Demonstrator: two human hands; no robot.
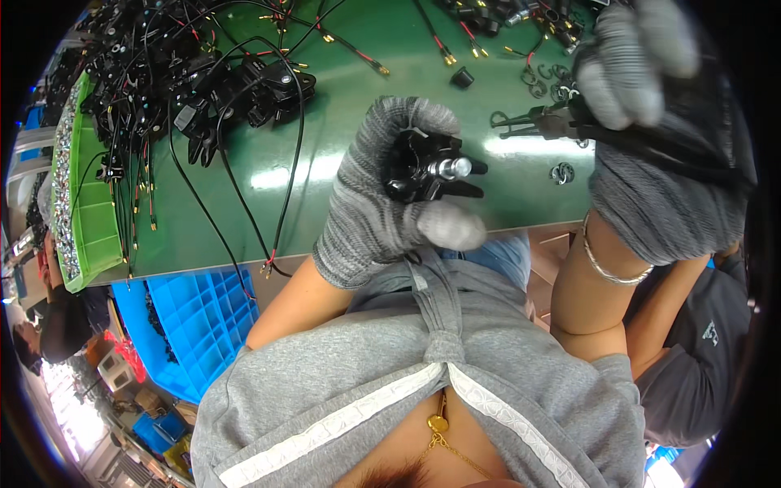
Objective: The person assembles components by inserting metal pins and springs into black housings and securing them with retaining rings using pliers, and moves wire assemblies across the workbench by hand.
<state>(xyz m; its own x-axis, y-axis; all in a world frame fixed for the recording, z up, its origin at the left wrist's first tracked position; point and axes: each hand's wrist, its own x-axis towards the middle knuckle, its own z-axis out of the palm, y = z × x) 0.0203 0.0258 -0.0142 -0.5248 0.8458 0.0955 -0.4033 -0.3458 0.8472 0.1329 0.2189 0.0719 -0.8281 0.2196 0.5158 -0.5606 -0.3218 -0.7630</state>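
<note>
My left hand (pixel 374 187), in a grey knit glove, is closed around a black part (pixel 411 171) with fork-like prongs. A shiny metal pin (pixel 454 168) sticks out of that part to the right. In the upper right my right hand (pixel 630 73), also gloved and smeared by motion, grips black-handled pliers (pixel 561 122). Their slim jaws point left toward the black part and stay apart from it. A small ring-like shape (pixel 498 119) shows at the tip. Several loose retaining clips (pixel 561 172) lie on the bench beneath the pliers.
The green bench (pixel 342 106) carries a heap of black parts with cables (pixel 244 89) at left and several wire ends. A green tray (pixel 96 220) of small metal pieces stands at the left edge. Below is a blue crate (pixel 203 317); another person (pixel 700 350) sits at right.
</note>
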